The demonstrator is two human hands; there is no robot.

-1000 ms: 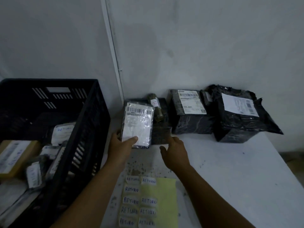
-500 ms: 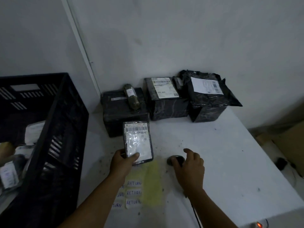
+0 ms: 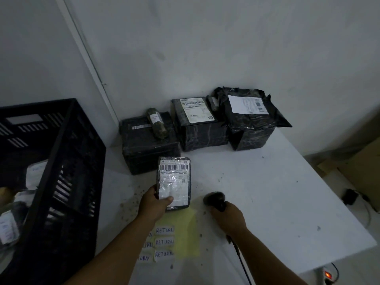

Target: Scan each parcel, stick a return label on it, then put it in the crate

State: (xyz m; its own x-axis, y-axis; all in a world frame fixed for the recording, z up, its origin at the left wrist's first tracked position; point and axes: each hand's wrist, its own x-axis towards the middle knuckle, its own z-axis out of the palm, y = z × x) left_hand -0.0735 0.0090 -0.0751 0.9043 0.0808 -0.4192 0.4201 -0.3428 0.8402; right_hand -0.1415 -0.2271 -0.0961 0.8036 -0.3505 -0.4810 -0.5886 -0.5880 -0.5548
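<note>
- Left hand (image 3: 153, 204) holds a small flat parcel (image 3: 174, 183), thumb pressed on its lower front edge, fingers wrapped behind; label w/ barcode faces up.
- That parcel is lifted above the table (image 3: 267, 192), just in front of the low black box (image 3: 149, 142) at the back left.
- Right hand (image 3: 229, 218) is curled round the handle of a black scanner (image 3: 214, 200); scanner head sits just right of the held parcel, not touching it. Its cable (image 3: 240, 258) runs back along the forearm.
- Yellow sheet (image 3: 185, 233) lies flat on the table under/between the arms, w/ white "RETURN" stickers (image 3: 164, 241) in rows on its left part; some partly hidden by the left arm.
- Back row by the wall: low black box w/ a small wrapped roll (image 3: 157, 125) lying on top; next to it a taller black box (image 3: 200, 125) w/ white shipping label on top; then a black-bagged parcel (image 3: 251, 122), also labelled, touching it on the right.
- Black crate (image 3: 61, 182) stands left of the table, several labelled parcels inside, too dark to count.
- Red-lit switch (image 3: 328, 275) at bottom right, below the table edge.
</note>
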